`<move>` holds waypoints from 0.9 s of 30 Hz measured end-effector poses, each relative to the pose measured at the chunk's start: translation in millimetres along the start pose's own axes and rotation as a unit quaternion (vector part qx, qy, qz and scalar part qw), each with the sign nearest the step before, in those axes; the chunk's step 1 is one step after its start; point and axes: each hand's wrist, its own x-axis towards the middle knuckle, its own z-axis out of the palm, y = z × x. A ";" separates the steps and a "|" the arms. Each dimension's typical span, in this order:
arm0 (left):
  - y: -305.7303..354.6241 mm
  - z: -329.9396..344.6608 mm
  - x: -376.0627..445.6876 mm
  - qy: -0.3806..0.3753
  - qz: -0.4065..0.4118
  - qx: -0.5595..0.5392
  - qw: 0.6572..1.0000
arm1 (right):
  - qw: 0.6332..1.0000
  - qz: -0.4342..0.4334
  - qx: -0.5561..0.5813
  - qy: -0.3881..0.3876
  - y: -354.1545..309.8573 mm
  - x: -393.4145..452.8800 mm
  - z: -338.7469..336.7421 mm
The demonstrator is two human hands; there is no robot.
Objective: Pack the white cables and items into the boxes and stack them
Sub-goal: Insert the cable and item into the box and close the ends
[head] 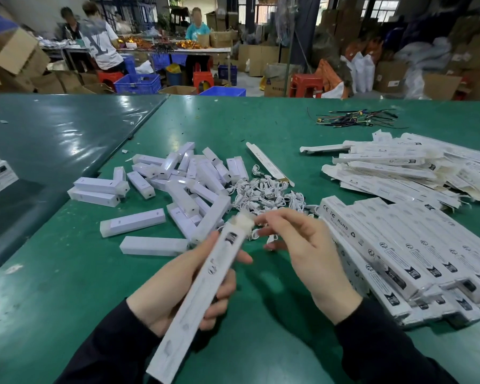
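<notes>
- The left hand (183, 284) grips a long white box (200, 297), fingers and thumb curled round its middle; the box slants up and away, its open flap end (243, 221) blurred.
- The right hand (308, 250) hovers just beside that end, fingers loosely bent and spread; whether they hold anything cannot be told.
- Behind the hands a tangle of white cables (266, 192) lies on the green table (67, 273).
- To the left of the cables, a loose heap of short white items (183, 178).
- On the right, packed boxes (416, 250) stacked in rows.
- Further back right, a pile of flat unfolded boxes (405, 167).
- Beyond those, a bundle of dark wires (355, 120).
- Far off, people sit at another table among cartons and blue crates.
</notes>
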 end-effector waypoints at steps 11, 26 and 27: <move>3.2 -7.2 3.5 0.108 0.081 -0.081 0.988 | 0.867 -0.040 -0.490 -0.085 31.0 2.8 -12.6; -1.0 0.2 8.4 0.241 0.129 -0.013 0.962 | 0.976 -0.178 -0.114 -0.048 11.7 -27.3 29.1; -1.2 -0.9 8.7 0.246 0.129 -0.009 0.961 | 0.979 -0.161 -0.102 -0.067 11.3 -28.9 30.2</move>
